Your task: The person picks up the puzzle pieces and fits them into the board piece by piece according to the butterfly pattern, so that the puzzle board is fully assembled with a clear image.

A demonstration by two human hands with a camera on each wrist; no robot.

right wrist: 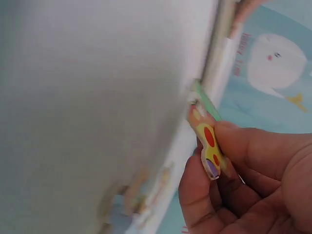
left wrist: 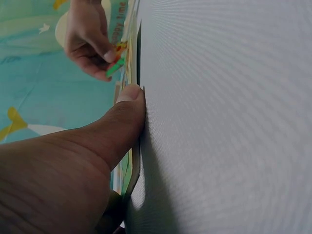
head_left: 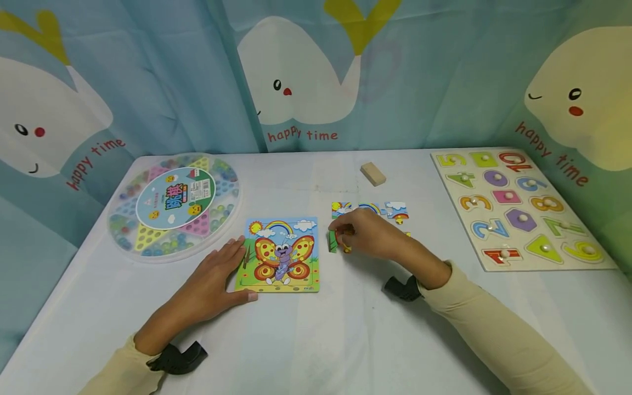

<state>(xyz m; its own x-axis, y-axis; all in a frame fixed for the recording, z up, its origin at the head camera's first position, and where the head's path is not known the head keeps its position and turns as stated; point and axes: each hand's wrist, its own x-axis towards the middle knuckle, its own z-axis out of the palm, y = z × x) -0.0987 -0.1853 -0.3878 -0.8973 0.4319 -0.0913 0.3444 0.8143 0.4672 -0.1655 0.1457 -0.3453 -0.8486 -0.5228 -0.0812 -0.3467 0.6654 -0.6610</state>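
A square butterfly puzzle board (head_left: 282, 254) lies on the white table. My left hand (head_left: 211, 282) rests at its left side, fingers along the left edge and thumb at the lower edge; in the left wrist view the thumb (left wrist: 122, 117) presses the board's edge. Just right of the board, my right hand (head_left: 370, 233) pinches a puzzle piece (right wrist: 208, 141) with green, yellow and red on it, raised off the table in the right wrist view. Cloud and rainbow pieces (head_left: 396, 209) lie behind the right hand, which partly hides other pieces.
A round marble game case (head_left: 224, 164) lies at the back left. A small wooden block (head_left: 373, 174) is at the back centre. A number and shape board (head_left: 498, 241) covers the right side. A patterned curtain (head_left: 410, 109) hangs behind the table.
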